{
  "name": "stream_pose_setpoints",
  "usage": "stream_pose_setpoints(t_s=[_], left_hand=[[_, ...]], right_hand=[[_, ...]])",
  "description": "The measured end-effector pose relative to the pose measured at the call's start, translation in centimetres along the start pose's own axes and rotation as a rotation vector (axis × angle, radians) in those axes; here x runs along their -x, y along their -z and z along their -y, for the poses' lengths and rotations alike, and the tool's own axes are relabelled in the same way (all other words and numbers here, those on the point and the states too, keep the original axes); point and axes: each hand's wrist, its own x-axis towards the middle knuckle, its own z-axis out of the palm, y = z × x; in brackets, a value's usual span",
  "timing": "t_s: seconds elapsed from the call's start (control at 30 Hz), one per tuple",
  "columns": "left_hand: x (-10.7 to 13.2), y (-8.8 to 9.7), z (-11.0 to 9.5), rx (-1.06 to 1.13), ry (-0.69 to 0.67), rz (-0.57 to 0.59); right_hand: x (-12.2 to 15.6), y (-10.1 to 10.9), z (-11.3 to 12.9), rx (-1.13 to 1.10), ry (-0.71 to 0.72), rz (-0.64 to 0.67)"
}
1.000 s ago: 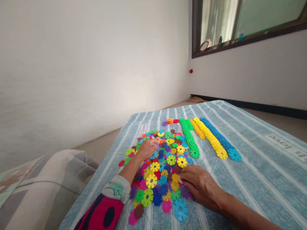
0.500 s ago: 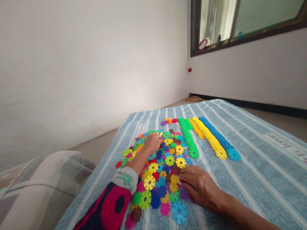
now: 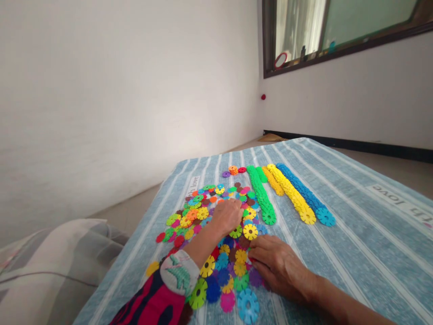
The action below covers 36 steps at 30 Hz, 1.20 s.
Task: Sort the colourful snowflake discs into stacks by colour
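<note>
A loose pile of notched plastic flower discs [image 3: 250, 231] in many colours lies on a striped cloth [image 3: 135, 271]. My left hand [image 3: 227, 217] is over the middle of the pile, its fingers curled down among the discs. Whatever they hold, if anything, is hidden. At the pile's right edge my right hand [image 3: 277, 264] rests low, thumb and fingers closed together. A sliver of a red disc [image 3: 251, 258] shows at its fingertips; the rest is covered by the hand. A large blue disc [image 3: 248, 305] lies flat below the right hand.
Beyond my right hand are overlapping rows of discs: green [image 3: 260, 194], yellow [image 3: 291, 192] and blue [image 3: 304, 192], plus a shorter orange-yellow row [image 3: 274, 180]. A small orange stack [image 3: 233, 170], a red disc [image 3: 242, 170] and a purple disc [image 3: 226, 174] lie farther back. Bedding [image 3: 64, 266] is at left.
My left hand has moved right and a little nearer across the pile, uncovering discs on its left side. My right hand stays at the pile's edge. The view has shifted slightly.
</note>
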Motion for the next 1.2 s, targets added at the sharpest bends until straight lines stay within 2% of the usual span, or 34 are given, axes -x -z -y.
stream_pose_setpoints(t_s=[0.2, 0.3, 0.4, 0.53, 0.67, 0.83, 1.03, 1.2], left_hand=[[1.5, 0.9, 0.6, -0.05, 0.067, 0.039], [1.3, 1.5, 0.9, -0.042, 0.093, 0.034], [0.5, 1.6, 0.7, 0.017, 0.041, -0.008], [-1.2, 1.0, 0.2, 0.076, -0.051, -0.014], [-2.5, 0.1, 0.3, 0.09, -0.027, 0.016], [-3.4, -0.3, 0.9, 0.07, -0.043, -0.036], [-4.1, -0.8, 0.5, 0.031, 0.025, -0.061], [-3.7, -1.1, 0.5, 0.1, 0.09, -0.077]], right_hand=[[0.0, 0.2, 0.2, 0.002, -0.005, 0.013], [0.0, 0.1, 0.1, -0.008, -0.008, 0.006], [0.0, -0.2, -0.1, -0.02, -0.012, -0.005], [0.0, -0.3, -0.1, -0.021, -0.009, -0.003], [0.0, -0.1, 0.0, -0.026, -0.012, 0.003], [-0.1, 0.0, 0.1, -0.026, -0.014, 0.008], [0.1, -0.1, 0.2, -0.022, -0.011, 0.014], [0.1, -0.1, 0.2, -0.024, -0.011, 0.019]])
